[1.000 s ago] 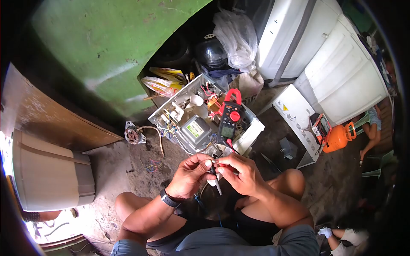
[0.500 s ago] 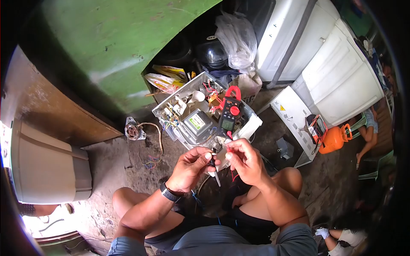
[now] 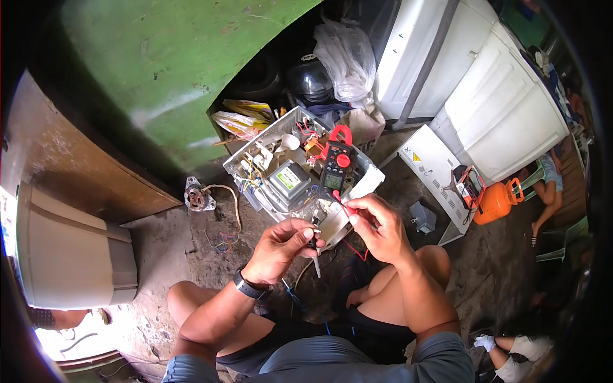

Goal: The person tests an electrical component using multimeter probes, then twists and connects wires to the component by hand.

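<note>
My left hand (image 3: 281, 250) is closed on a black probe (image 3: 315, 245), whose pale end points down; a small light piece shows at the fingertips. To its right my right hand (image 3: 378, 228) pinches a red lead (image 3: 351, 212) just below the clamp meter. The red and black clamp meter (image 3: 334, 167) rests on an opened appliance chassis (image 3: 239, 159). Inside the chassis are a grey metal box with a label (image 3: 288, 182), a white funnel-like part (image 3: 288, 142) and coloured wires.
A small motor (image 3: 198, 196) with a cable lies on the floor at the left. At the right are a white panel (image 3: 434, 172), an orange gas cylinder (image 3: 495, 203) and a grey block (image 3: 422, 217). Another person's leg (image 3: 547, 207) shows at the far right.
My right hand has moved right and up, away from my left hand, with the red lead. My left hand still holds the black probe.
</note>
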{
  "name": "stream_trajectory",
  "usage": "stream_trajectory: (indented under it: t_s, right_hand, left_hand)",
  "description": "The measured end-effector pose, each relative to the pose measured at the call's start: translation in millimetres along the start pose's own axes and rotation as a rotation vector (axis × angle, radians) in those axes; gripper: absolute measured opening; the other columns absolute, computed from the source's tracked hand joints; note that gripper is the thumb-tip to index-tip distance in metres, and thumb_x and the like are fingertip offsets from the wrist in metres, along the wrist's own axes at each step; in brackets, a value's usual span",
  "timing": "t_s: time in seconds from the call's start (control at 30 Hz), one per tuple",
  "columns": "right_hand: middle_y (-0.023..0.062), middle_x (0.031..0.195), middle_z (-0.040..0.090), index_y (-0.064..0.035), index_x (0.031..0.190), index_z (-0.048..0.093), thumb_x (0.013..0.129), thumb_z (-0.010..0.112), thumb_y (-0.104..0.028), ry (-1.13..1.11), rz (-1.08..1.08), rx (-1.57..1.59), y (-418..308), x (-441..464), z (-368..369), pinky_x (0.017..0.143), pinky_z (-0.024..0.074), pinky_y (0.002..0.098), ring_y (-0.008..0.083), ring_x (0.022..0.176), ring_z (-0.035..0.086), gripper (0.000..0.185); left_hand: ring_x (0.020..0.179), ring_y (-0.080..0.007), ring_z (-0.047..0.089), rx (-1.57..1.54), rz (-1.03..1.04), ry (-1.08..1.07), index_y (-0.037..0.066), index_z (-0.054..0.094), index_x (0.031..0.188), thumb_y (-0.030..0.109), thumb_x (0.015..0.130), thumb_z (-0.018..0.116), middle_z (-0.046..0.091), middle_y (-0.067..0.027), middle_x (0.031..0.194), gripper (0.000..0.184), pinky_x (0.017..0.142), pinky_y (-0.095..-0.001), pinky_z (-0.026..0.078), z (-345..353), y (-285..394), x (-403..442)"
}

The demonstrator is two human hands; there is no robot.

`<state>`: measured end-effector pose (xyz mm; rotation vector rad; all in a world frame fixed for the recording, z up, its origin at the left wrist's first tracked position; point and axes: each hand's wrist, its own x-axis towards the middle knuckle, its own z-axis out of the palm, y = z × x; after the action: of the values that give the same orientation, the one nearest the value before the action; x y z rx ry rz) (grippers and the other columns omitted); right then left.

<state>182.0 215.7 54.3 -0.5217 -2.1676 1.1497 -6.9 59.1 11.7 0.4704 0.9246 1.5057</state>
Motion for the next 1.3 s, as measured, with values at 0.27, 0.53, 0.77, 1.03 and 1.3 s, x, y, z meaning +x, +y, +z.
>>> stream_trajectory:
  t_s: [0.27, 0.53, 0.77, 1.03, 1.3]
  right_hand:
    - [0.0112, 0.1, 0.068, 0.0001, 0.111, 0.066, 0.091, 0.065, 0.001, -0.002, -0.079, 0.021, -0.5, -1.9, 7.1, 0.063, 0.0527, 0.029, 0.018, 0.075, 0.067, 0.02]
    - [0.0093, 0.097, 0.069, -0.0037, 0.106, 0.069, 0.088, 0.071, -0.001, -0.054, -0.242, -0.113, 1.1, 1.6, 7.0, 0.071, 0.0565, 0.0355, 0.027, 0.081, 0.069, 0.019]
    - [0.0077, 0.1, 0.069, -0.0061, 0.107, 0.071, 0.083, 0.072, 0.002, -0.102, -0.328, -0.222, -2.0, 1.0, 6.8, 0.074, 0.0566, 0.0378, 0.0272, 0.086, 0.068, 0.026]
    - [0.0036, 0.099, 0.067, -0.0083, 0.106, 0.073, 0.077, 0.073, 0.0, -0.109, -0.425, -0.388, -10.3, 1.4, 10.7, 0.077, 0.0548, 0.0357, 0.0226, 0.084, 0.067, 0.03]
    - [0.0017, 0.1, 0.066, -0.0087, 0.105, 0.074, 0.08, 0.071, -0.008, -0.105, -0.452, -0.56, -20.1, -2.8, 10.5, 0.078, 0.0536, 0.0342, 0.0197, 0.088, 0.065, 0.026]
  left_hand:
    - [0.097, -0.0215, 0.072, 0.049, -0.003, -0.003, 0.0, 0.065, 0.115, 0.011, 0.1, 0.064, 0.071, -0.0085, 0.103, 0.018, 0.078, -0.0302, 0.062, 0.4, -1.0, 0.6]
    - [0.098, -0.021, 0.072, 0.106, 0.003, -0.029, 0.0, 0.065, 0.114, 0.011, 0.101, 0.064, 0.071, -0.0096, 0.103, 0.018, 0.079, -0.0308, 0.062, 1.8, 1.5, 0.0]
    - [0.099, -0.0211, 0.072, 0.15, 0.018, -0.068, -0.001, 0.065, 0.114, 0.011, 0.101, 0.063, 0.071, -0.0101, 0.105, 0.018, 0.08, -0.0318, 0.062, 3.7, 3.2, 0.0]
    - [0.098, -0.0205, 0.072, 0.187, 0.028, -0.073, -0.001, 0.065, 0.114, 0.012, 0.101, 0.064, 0.072, -0.0104, 0.106, 0.019, 0.079, -0.0317, 0.062, 5.6, 3.5, 0.3]
    - [0.097, -0.0192, 0.072, 0.218, 0.034, -0.021, -0.001, 0.065, 0.114, 0.012, 0.101, 0.064, 0.072, -0.011, 0.105, 0.019, 0.078, -0.0309, 0.062, 9.3, 2.1, 0.0]
